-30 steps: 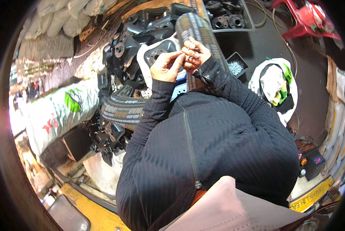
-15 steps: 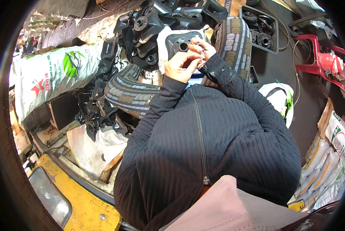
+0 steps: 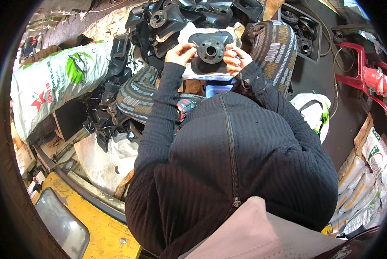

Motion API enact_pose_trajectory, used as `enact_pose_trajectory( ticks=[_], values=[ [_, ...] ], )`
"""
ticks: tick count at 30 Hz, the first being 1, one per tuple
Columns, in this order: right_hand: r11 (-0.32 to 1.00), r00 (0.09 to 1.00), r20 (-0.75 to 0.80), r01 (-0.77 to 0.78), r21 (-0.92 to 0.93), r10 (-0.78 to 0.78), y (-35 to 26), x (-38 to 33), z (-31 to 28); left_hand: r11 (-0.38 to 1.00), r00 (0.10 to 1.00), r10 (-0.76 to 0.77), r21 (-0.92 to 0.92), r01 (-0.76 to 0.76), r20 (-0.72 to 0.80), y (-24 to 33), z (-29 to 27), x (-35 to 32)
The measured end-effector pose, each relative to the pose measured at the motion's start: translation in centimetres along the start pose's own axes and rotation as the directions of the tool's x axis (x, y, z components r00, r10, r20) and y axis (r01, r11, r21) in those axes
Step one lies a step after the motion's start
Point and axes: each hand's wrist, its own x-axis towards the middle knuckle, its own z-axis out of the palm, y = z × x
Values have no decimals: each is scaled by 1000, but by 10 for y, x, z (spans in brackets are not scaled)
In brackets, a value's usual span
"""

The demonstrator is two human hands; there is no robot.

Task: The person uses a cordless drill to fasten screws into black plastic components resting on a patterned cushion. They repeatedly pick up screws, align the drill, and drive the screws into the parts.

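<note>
A black metal part with a round flanged hub [image 3: 211, 51] lies in front of me on a white sack [image 3: 187, 36]. To its left my left hand [image 3: 180, 54] is closed, thumb and finger pinched by the part's upper left corner; whatever they pinch is too small to name. At the part's right edge my right hand [image 3: 237, 60] is closed with its fingers curled. Small shiny bits show among those fingers, but I cannot make out what they are.
Similar black metal parts [image 3: 172, 21] are heaped beyond and to the left. Patterned tyre-like curved pieces [image 3: 274, 54] flank the workspot. A grey tray [image 3: 318, 47] holds round hubs. A red plastic chair [image 3: 357, 64] stands right, a large white sack [image 3: 59, 82] left.
My hands were together over the hub; now they have parted. The left moved left and the right shifted slightly right and down, leaving the hub in view.
</note>
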Motion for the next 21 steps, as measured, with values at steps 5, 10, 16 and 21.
enact_pose_trajectory(
  ticks=[5,10,16,21],
  values=[
    [967,970,-220,51,-248,-107,-5,4,-2,913,986,166,381,-145,-24,-36,-2,40],
    [751,958,-179,53,-658,-225,0,3,-5,861,963,267,445,-247,17,-48,5,52],
    [744,974,-45,141,-653,-224,-1,2,-5,522,870,450,731,-439,201,-56,15,53],
    [798,955,-140,133,-588,-263,-11,-3,-6,425,872,437,803,-418,222,-57,13,53]
  ],
)
